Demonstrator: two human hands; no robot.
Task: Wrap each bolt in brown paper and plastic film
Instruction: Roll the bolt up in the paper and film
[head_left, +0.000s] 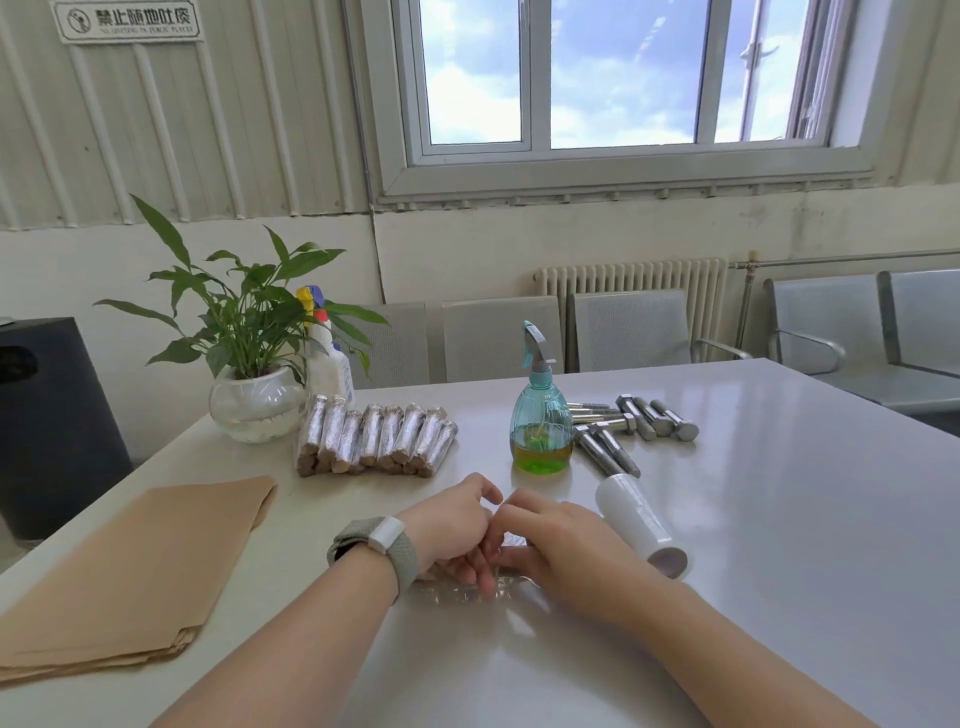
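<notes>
My left hand (457, 530) and my right hand (556, 545) meet at the table's near middle, fingers curled around a bundle that they mostly hide. Clear plastic film (462, 592) lies crinkled under and in front of them. A white roll of plastic film (641, 525) lies just right of my right hand. A stack of brown paper sheets (135, 577) sits at the left. Several wrapped bolts (374, 439) lie in a row behind the hands. Several bare steel bolts (639, 423) lie at the back right.
A teal spray bottle (543, 421) with green liquid stands between the wrapped bolts and the bare ones. A potted plant (249, 364) and a white spray bottle (327, 358) stand at the back left corner of the white table (779, 519). Metal chairs line the wall behind.
</notes>
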